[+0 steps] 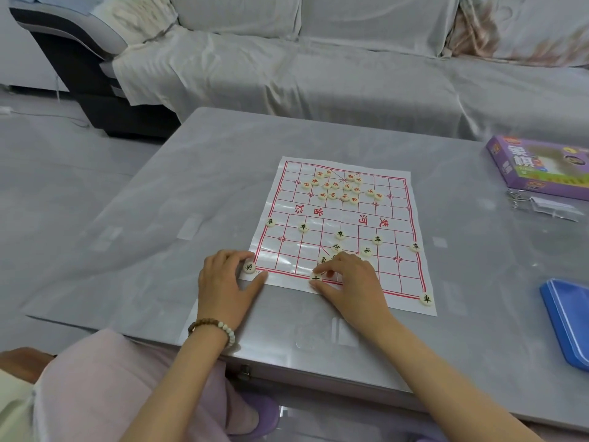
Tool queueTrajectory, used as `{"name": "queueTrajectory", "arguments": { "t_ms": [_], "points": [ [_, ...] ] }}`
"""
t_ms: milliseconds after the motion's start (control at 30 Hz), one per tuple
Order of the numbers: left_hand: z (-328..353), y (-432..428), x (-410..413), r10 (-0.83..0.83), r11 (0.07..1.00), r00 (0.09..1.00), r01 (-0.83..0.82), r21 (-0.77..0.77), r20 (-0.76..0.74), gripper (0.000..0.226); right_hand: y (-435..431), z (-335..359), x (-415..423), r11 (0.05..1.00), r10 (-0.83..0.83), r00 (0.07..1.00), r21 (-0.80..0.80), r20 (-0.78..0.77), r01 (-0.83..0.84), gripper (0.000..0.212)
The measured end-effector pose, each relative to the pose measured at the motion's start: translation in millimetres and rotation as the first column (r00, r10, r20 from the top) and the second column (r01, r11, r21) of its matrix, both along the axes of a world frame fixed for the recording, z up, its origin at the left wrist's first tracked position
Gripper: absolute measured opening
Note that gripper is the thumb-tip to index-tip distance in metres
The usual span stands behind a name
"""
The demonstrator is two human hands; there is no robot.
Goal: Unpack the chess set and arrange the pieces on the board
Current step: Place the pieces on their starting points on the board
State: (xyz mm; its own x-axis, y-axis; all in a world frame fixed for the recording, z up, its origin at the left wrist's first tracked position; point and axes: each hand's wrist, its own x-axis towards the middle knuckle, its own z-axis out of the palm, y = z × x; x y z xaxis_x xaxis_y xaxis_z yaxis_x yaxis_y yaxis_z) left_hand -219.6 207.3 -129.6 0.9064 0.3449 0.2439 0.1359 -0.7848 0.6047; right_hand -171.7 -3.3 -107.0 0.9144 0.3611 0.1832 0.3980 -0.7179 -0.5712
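Board (pixel 344 218), a paper sheet with red grid lines, lay flat in the middle of the grey table (pixel 191 202). Left hand (pixel 223 282) sat at the board's lower left corner, fingers curled, with the corner piece (pixel 249 267) caught between fingertips and thumb and the thumb resting along the board's edge; a bead bracelet (pixel 216 328) was on that wrist. Right hand (pixel 350 282) was on the bottom edge near centre, index finger and thumb pinching a black-marked piece (pixel 315 277), other fingers bent over the board and hiding a few pieces. Red pieces (pixel 341 186) were bunched loosely at the top end of the board. Five black-marked pieces (pixel 340 234) stood in a spread row just below the middle, a few more were near the right hand, and one more piece (pixel 426 298) was at the lower right corner. Purple box (pixel 538 167) lay at the right edge of the frame, a key ring with a clear bag (pixel 541 205) just below it, and a blue pouch (pixel 570 320) lower right. Covered sofa (pixel 318 74) ran across the top.
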Motion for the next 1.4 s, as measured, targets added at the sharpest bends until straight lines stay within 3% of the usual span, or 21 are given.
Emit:
{"name": "queueTrajectory", "arguments": {
  "t_ms": [567,1033,1167,1267,1400],
  "points": [
    [0,0,1,0.050,0.995,0.999,-0.049,-0.092,0.012,0.022,-3,1,0,1.000,-0.013,1.000,-0.026,0.016,0.013,0.018],
    [-1,-1,5,0.069,0.995,0.998,-0.068,-0.076,-0.002,0.025,-7,1,4,1.000,-0.010,1.000,0.009,0.013,0.010,0.020],
    [6,-7,6,0.081,0.995,0.996,-0.079,-0.063,0.041,0.028,-29,14,30,0.990,-0.134,0.991,0.051,-0.007,0.135,0.020],
    [17,-23,11,0.000,1.000,0.998,-0.001,0.013,0.070,0.029,-55,20,50,0.975,-0.221,0.975,-0.016,-0.030,0.221,0.021],
    [25,-56,20,-0.160,0.987,0.985,0.158,0.034,0.068,0.031,-70,21,61,0.968,-0.149,0.983,-0.219,-0.109,0.123,0.027]
  ]
}}
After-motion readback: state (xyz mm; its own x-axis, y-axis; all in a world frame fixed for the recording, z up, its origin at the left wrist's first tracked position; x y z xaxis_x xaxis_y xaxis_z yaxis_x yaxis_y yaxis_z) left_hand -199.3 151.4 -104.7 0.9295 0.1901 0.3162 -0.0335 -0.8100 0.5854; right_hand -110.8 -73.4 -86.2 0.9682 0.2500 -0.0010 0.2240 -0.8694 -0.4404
